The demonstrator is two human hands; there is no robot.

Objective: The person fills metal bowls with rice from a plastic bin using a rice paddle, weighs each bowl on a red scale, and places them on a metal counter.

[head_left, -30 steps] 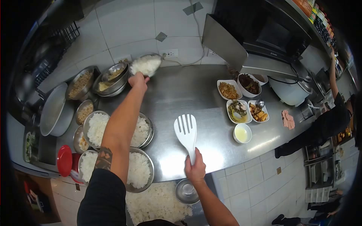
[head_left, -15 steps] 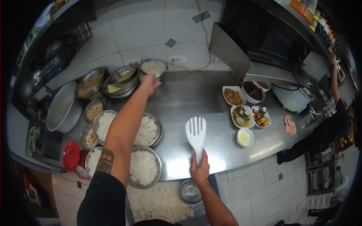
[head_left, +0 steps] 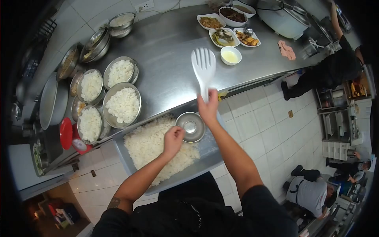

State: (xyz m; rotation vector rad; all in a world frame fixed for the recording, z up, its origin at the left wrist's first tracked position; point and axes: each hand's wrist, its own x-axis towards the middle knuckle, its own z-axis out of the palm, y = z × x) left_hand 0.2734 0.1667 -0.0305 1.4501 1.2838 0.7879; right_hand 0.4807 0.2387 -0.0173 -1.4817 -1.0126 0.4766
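A large white slotted rice paddle (head_left: 203, 67) is upright in my right hand (head_left: 208, 106), which grips its handle at the counter's front edge. Below, a small metal bowl (head_left: 196, 134) rests in a grey plastic tub (head_left: 169, 185), beside a broad heap of cooked rice (head_left: 152, 148). My left hand (head_left: 173, 141) is over the rice with its fingers closed at the bowl's left rim. Several metal bowls of white rice stand left of my hands, among them a rice-filled bowl (head_left: 122, 104) near the counter edge.
Side dishes stand at the back of the steel counter (head_left: 166, 51), with a bowl of pale yellow liquid (head_left: 231, 56) in front. A pink cloth (head_left: 286, 50) lies farther right. Other people are at the right, including a person in black (head_left: 335, 71). A red lid (head_left: 66, 133) is at left.
My left hand has come back from the metal bowl of rice by the wall to the small bowl in the tub. The view has tilted down; my right hand still holds the paddle.
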